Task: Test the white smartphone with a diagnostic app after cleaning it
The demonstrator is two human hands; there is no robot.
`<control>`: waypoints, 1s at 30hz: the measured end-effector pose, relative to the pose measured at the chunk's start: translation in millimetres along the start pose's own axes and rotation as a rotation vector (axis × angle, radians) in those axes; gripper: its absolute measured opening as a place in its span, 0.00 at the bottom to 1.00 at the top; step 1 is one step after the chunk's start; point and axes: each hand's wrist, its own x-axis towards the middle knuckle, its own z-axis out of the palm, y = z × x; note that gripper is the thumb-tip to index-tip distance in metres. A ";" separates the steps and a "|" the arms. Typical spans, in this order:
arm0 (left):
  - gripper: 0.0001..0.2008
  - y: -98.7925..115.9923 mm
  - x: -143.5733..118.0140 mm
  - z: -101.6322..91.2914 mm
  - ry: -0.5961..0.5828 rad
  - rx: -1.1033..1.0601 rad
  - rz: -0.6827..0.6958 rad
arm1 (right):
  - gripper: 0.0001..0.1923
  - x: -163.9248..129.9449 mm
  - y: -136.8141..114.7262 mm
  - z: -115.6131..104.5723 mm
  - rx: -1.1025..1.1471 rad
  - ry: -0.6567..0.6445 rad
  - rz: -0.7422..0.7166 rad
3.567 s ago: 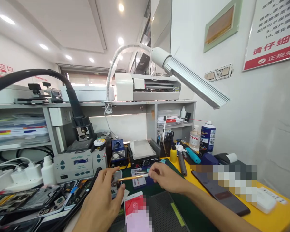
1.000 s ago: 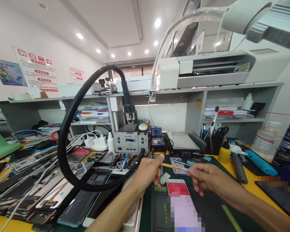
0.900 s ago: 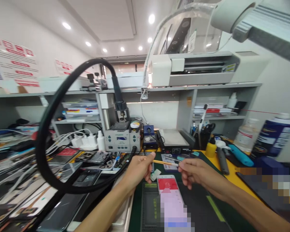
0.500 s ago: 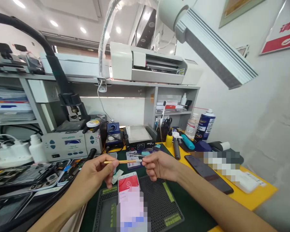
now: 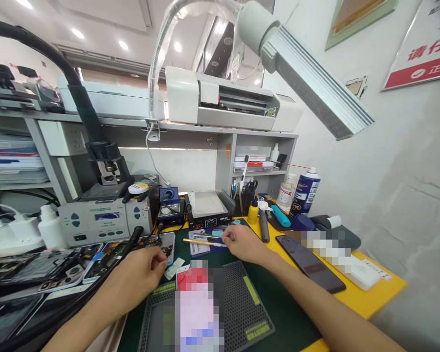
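My right hand (image 5: 244, 244) pinches one end of a thin yellow-handled tool (image 5: 200, 241), which points left just above the green mat (image 5: 278, 313). My left hand (image 5: 137, 276) has its fingers curled and holds nothing; it rests beside a white phone with a red screen (image 5: 194, 298), lying face up on a black grid pad (image 5: 238, 308). A small pale card (image 5: 174, 269) lies just right of the left fingers.
A grey soldering station (image 5: 100, 222), a blue iron stand (image 5: 168, 200) and a heating plate (image 5: 207, 208) line the back. Several opened phones (image 5: 55, 266) lie at left. A dark phone (image 5: 310, 264), spray can (image 5: 302, 190) and tool cup (image 5: 247, 198) stand at right. A lamp head (image 5: 311, 78) hangs overhead.
My left hand let go of the yellow tool and dropped to the mat beside the phone. My right hand now holds the tool alone, farther back. The camera swung right.
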 end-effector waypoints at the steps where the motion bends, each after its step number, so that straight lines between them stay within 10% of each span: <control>1: 0.10 1.2 -0.6 1.7 -0.024 0.083 -0.005 | 0.14 0.7 2.2 1.2 -0.085 0.021 -0.009; 11: 0.16 15.0 -5.1 9.2 -0.070 0.395 -0.074 | 0.15 -2.8 -2.6 6.8 -0.451 0.067 -0.077; 30: 0.16 9.7 -4.9 -3.1 -0.055 0.226 -0.006 | 0.09 -14.6 -20.0 14.0 -0.229 -0.006 -0.172</control>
